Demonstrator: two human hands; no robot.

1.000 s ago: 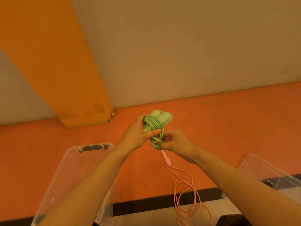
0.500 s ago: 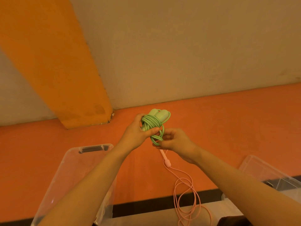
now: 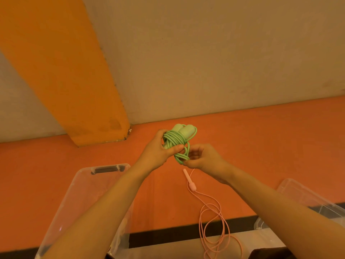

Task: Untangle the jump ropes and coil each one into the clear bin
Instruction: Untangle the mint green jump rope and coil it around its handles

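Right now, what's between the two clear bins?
In the head view, between the left bin and right bin, the pink rope hangs with its handle up.

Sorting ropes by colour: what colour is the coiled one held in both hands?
Light green jump rope, head view.

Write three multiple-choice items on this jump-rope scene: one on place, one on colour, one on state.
1. Where does the pink jump rope hang?
A. Below the right hand
B. Inside the left clear bin
C. Over the left forearm

2. What colour is the rope held in both hands?
A. Blue
B. Green
C. Pink

3. What state is the green jump rope in?
A. Stretched straight
B. Lying in a bin
C. Bundled in loops

Answers: 1 A, its strands dangle under the right hand; 2 B, green loops sit between the left hand and the right; 3 C, the loops are gathered beside its two handles.
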